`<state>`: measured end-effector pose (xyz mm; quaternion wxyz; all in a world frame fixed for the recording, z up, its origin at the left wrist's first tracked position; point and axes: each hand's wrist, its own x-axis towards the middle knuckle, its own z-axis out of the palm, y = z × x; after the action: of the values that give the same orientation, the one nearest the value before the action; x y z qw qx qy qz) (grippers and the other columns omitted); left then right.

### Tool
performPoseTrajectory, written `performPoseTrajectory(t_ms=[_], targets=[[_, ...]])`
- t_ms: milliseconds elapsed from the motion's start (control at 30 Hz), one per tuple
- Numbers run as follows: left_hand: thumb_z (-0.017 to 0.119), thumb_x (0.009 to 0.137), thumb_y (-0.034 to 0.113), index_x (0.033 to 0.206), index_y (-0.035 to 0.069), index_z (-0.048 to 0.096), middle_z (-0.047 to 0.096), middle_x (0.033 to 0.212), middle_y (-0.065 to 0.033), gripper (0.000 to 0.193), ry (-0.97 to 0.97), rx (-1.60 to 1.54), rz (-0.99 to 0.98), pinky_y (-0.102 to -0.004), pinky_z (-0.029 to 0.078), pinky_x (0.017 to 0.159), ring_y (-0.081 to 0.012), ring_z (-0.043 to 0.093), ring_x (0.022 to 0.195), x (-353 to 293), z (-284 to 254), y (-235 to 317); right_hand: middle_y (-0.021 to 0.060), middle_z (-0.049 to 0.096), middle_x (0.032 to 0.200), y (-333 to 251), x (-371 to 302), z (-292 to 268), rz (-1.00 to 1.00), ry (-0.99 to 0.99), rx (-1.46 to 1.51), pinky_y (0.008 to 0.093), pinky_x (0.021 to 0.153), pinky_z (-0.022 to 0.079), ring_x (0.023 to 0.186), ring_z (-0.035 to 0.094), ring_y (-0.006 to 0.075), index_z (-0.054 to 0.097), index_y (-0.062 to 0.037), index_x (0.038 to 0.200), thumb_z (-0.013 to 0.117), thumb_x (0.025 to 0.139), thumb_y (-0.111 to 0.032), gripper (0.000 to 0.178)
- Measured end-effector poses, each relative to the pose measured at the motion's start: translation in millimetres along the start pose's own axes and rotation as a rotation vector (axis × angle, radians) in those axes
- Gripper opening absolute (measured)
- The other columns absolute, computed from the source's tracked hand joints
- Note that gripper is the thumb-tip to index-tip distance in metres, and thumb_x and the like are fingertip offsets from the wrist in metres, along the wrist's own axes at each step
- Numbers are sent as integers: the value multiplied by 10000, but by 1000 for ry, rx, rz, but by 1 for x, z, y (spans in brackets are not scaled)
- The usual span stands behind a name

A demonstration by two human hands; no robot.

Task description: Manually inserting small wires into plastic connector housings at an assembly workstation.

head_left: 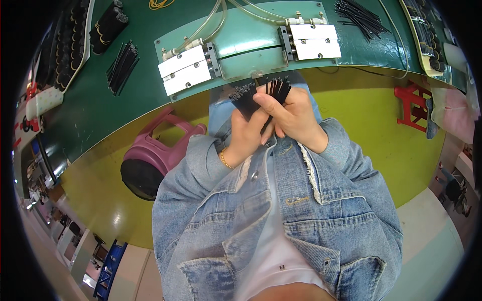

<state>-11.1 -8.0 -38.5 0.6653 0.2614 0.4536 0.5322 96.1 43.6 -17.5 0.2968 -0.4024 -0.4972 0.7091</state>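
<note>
In front of my body, just off the table's near edge, my left hand is closed round a thick bundle of thin black rods, their ends pointing up. Right beside it my right hand grips a smaller, looser bunch of the same black rods, with the thumb lying across toward the left bundle. The two hands touch or nearly touch. The lower ends of the rods are hidden by my fingers. Whether they are tubes or coated wires I cannot tell.
A fixture plate with two metal clamp blocks and clear air hoses sits on the green table. Loose black rods lie left, another pile right. Tied bundles stand far left. A purple stool and a red stool flank me.
</note>
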Motion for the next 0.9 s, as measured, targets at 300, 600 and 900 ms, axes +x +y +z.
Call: performPoseTrajectory(t_ms=[300,600,900], targets=[[398,850,169,1001,-62,441,527,565,-134,279,-10,-131,50,-201,287,308,-103,408,332,0,4,-1,55,569,599,1,0,0,30,49,42,213,286,368,373,530,97,558,45,817,493,898,-153,224],[390,868,157,1018,-54,434,523,564,-121,262,10,-56,82,-191,275,306,-91,402,333,2,2,-2,54,569,612,1,3,2,33,82,41,215,285,357,358,506,89,555,42,816,487,903,-169,238],[416,879,168,1051,-46,439,517,561,-98,276,74,-90,68,-191,268,305,-91,411,339,3,6,-3,57,561,584,2,5,0,33,71,-7,217,280,351,347,510,104,570,46,848,466,914,-183,260]])
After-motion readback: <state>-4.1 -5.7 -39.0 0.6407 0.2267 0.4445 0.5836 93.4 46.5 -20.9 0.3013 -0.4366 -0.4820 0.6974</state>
